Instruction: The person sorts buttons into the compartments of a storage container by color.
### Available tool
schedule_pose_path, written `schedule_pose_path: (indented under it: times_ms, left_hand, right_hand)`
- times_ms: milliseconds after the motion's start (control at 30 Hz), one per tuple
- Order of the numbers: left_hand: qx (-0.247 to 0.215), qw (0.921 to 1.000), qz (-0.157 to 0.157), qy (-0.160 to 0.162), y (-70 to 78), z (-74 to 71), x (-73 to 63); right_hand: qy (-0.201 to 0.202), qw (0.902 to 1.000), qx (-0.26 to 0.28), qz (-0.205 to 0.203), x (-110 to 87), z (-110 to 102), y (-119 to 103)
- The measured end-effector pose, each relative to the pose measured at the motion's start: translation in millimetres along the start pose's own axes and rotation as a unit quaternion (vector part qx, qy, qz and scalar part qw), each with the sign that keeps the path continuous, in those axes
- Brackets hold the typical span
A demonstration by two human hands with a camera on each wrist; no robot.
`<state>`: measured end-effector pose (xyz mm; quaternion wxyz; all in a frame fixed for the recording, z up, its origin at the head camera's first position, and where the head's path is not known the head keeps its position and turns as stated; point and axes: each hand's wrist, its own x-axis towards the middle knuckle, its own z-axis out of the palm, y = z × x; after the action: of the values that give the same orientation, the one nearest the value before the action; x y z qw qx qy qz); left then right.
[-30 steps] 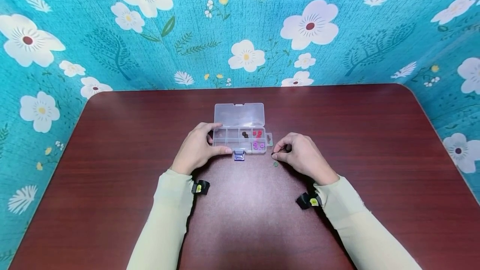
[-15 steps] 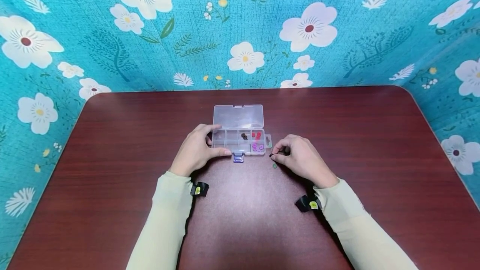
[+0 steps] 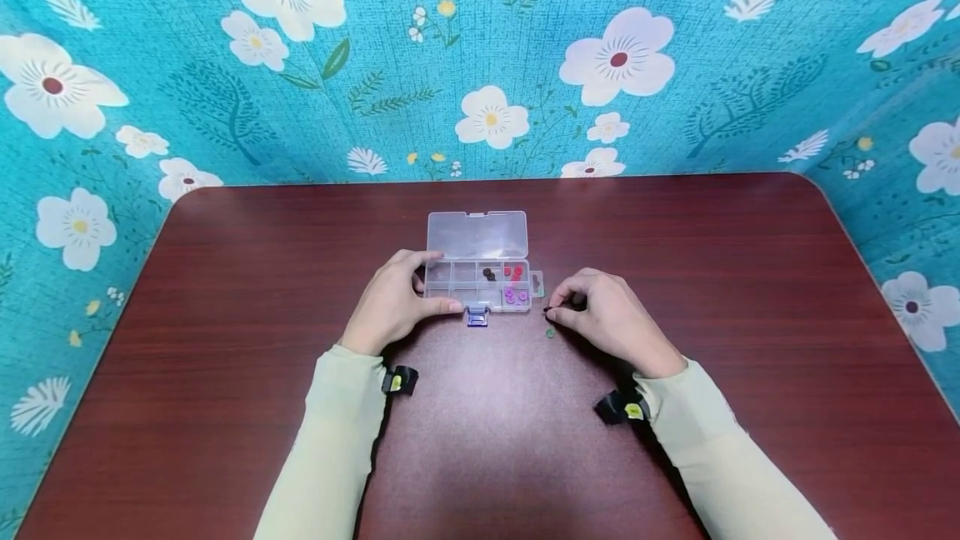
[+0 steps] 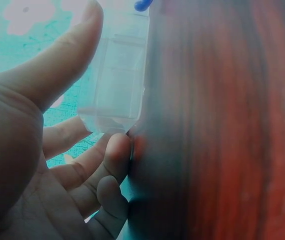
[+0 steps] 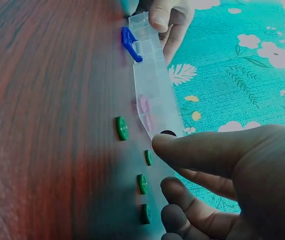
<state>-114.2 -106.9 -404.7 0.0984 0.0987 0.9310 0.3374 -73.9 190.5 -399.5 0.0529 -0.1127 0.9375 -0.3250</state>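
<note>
A clear plastic compartment box (image 3: 467,297) lies on the table with its lid (image 3: 477,234) swung open at the back. My left hand (image 3: 392,298) grips its left end, thumb along the front wall and index finger at the back corner. Inside, dark brown buttons (image 3: 489,274), red buttons (image 3: 516,272) and purple buttons (image 3: 516,296) sit in separate compartments. Just right of the box, my right hand (image 3: 603,313) pinches a small dark button (image 5: 168,133) between thumb and index finger. Several green buttons (image 5: 122,128) lie on the table under and beside that hand.
The blue latch (image 3: 477,317) hangs off the front of the box, and a hanging tab (image 3: 537,283) sticks out on its right. Behind the dark red-brown table (image 3: 300,232) stands a blue floral backdrop (image 3: 420,48). Each wrist wears a black strap (image 3: 619,408).
My right hand shifts very slightly left, then back to the right, still pinching the dark button. My left hand stays on the box. The head view tilts a little.
</note>
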Motion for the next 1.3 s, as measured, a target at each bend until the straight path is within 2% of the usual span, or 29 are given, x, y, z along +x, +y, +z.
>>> schedule_pose_path:
  times_ms: [267,800,1300]
  left_hand:
    - [-0.001,1.0000,0.002,-0.001,-0.8,-1.3,-0.2]
    - [-0.006,1.0000,-0.001,0.001,-0.6,-0.4,-0.8]
    - [-0.003,1.0000,0.001,0.001,-0.3,-0.7,-0.7]
  right_hand:
    - [-0.002,1.0000,0.007,0.001,-2.4,-2.7,-4.4]
    - [0.030,0.9992,0.023,-0.015,-3.0,-5.0,-11.8]
    - [0.058,0.9980,0.019,-0.014,8.9,-3.8,-25.8]
